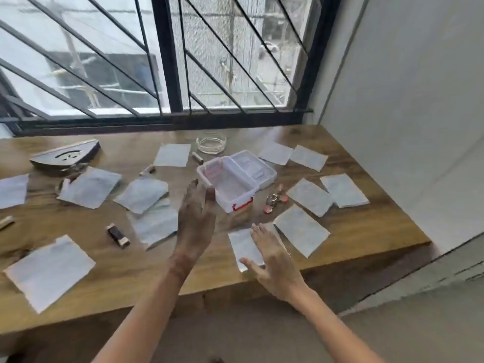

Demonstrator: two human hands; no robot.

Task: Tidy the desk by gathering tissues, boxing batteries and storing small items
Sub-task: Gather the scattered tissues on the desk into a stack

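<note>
Several pale blue tissues lie spread over the wooden desk point(353, 231). An open clear plastic box point(227, 189) with a red latch stands in the middle, its lid folded back. My left hand point(195, 218) reaches forward with straight fingers, its fingertips at the box's near left corner. My right hand point(272, 260) lies flat with spread fingers on a tissue point(243, 244) near the front edge. Two batteries point(197, 157) point(148, 170) lie behind the box. Small reddish items and a ring point(273, 201) lie right of the box.
A glass ashtray point(210, 144) stands behind the box. A wooden tissue holder point(65, 156) sits at the back left. A dark lighter-like object point(117, 235) lies front left. A barred window runs behind the desk, and a white wall is at the right.
</note>
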